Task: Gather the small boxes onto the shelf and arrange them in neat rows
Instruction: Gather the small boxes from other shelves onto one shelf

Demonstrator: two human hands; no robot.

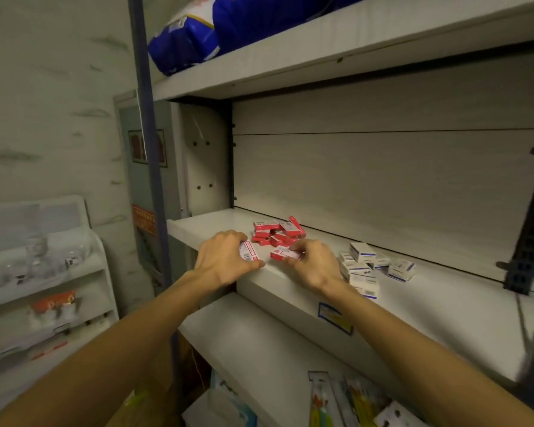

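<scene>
At mid-frame, my left hand (225,260) grips a red-and-white box (249,251) at the shelf (444,303) edge; my right hand (313,263) pinches another box (285,253) before the red pile (276,234).

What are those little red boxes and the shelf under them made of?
The red boxes look like thin printed cardboard: sharp folded edges, matte faces, white labels. The shelf seems painted metal or laminate, smooth and pale with a soft sheen; which one is unclear.
</scene>
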